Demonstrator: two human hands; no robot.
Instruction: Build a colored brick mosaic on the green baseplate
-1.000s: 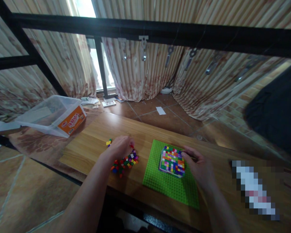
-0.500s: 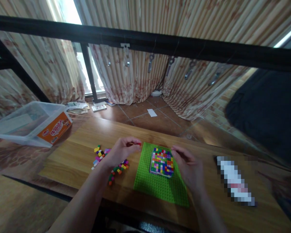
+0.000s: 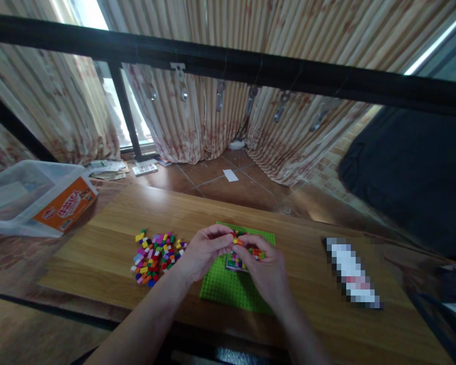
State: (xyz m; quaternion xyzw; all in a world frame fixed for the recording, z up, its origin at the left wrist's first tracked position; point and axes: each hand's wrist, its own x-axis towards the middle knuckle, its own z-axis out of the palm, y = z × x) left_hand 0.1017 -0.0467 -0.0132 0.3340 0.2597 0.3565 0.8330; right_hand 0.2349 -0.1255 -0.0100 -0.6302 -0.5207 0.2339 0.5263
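My left hand (image 3: 210,249) and my right hand (image 3: 265,263) meet over a colourful block of small toy bricks (image 3: 235,261). Both are closed in a pinch on small red and yellow-orange toy bricks (image 3: 236,241) between the fingertips. Which hand grips which piece is hard to make out. The colourful block rests on a green studded baseplate (image 3: 228,289), and my hands cover much of its top. To the left of the baseplate, loose toy bricks (image 3: 152,258) of many colours lie scattered, partly behind my left forearm.
A wooden table (image 3: 110,253) carries all of this. On its right lies a blurred-out dark and white object (image 3: 351,274). Beyond the left end stands a clear plastic bin (image 3: 34,197) with an orange label. A black metal bar (image 3: 213,56) with hanging hooks crosses above.
My left hand has moved right with a red brick, and my right hand has come in to meet it over the colourful block. The view has shifted slightly, uncovering more loose bricks.
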